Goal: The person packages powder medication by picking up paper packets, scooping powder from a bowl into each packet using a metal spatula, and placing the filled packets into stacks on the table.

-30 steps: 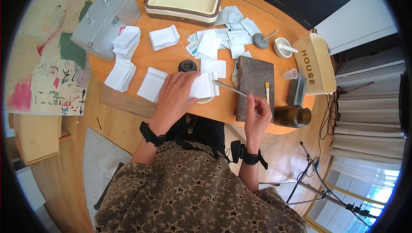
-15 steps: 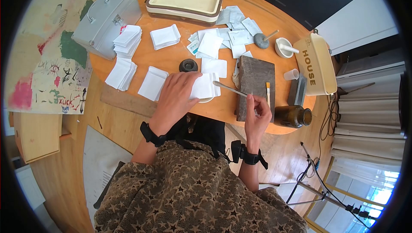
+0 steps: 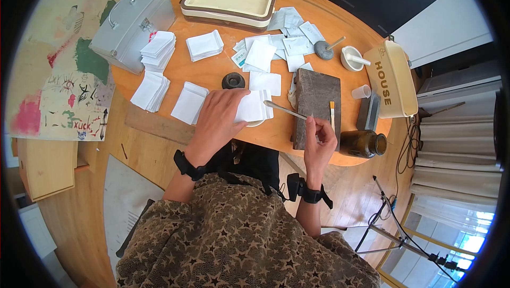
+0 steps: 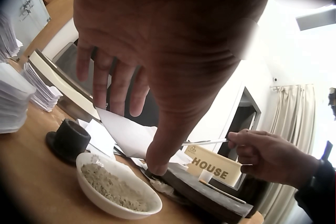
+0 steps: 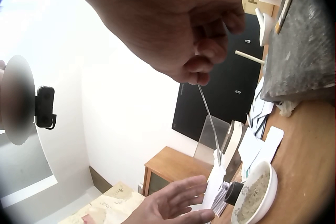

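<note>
Over the near table edge, my left hand holds a small white paper envelope between thumb and fingers. My right hand pinches the handle of a thin metal spoon, its tip at the envelope's right end. Below the envelope stands a white bowl with grey-beige powder in it, mostly hidden by the envelope in the head view. A dark round stand is just behind the bowl. Another white envelope lies behind the held one.
Stacks of white envelopes are at the left by a silver metal case. Packets lie spread behind. To the right are a dark slab with a brush, a brown jar, a mortar and a cream HOUSE box.
</note>
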`<action>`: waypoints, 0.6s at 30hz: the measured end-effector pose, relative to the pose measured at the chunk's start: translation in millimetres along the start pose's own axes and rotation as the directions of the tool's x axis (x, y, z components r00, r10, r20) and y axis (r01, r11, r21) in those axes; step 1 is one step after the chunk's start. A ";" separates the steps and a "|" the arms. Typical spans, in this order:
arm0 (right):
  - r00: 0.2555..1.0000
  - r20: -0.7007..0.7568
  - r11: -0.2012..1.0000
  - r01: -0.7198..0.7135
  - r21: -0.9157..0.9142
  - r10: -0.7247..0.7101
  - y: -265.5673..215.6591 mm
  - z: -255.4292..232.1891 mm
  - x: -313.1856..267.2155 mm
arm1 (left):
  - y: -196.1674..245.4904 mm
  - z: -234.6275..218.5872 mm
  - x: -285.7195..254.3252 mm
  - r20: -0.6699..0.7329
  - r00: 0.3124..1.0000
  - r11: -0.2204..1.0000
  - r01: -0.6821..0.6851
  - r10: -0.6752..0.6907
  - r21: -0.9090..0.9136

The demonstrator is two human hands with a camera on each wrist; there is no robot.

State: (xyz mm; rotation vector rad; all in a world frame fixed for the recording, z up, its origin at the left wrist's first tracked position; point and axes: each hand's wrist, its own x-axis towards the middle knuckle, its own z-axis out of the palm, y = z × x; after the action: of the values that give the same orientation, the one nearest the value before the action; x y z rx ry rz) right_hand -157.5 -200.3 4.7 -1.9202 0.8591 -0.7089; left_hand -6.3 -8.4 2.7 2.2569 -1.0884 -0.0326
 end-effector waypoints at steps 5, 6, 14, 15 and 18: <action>1.000 0.005 1.000 -0.016 0.012 0.016 -1.0 -0.3 -0.3 | -0.5 0.2 1.2 0.001 1.000 1.000 -0.004 0.004 -0.008; 1.000 0.005 1.000 -0.010 0.012 0.010 -0.2 -0.6 -0.2 | -1.1 0.0 1.6 -0.001 1.000 1.000 -0.005 0.005 -0.001; 1.000 0.011 1.000 -0.019 0.016 0.019 -2.2 -0.6 -0.4 | -2.3 0.9 3.8 -0.020 1.000 1.000 -0.016 0.016 0.008; 1.000 0.015 0.999 -0.024 0.022 0.024 -2.3 -0.3 -0.6 | -2.3 1.1 3.9 -0.021 1.000 1.000 -0.017 0.017 0.006; 0.999 0.028 0.999 -0.034 0.031 0.033 -3.2 0.1 -0.8 | -2.3 1.8 4.6 -0.015 1.000 1.000 -0.015 0.015 -0.006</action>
State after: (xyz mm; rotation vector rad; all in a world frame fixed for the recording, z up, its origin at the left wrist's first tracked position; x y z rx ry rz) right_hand -157.1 -198.4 7.4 -1.8792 0.8566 -0.6706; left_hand -2.1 -11.5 1.2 2.2403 -1.0960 -0.0132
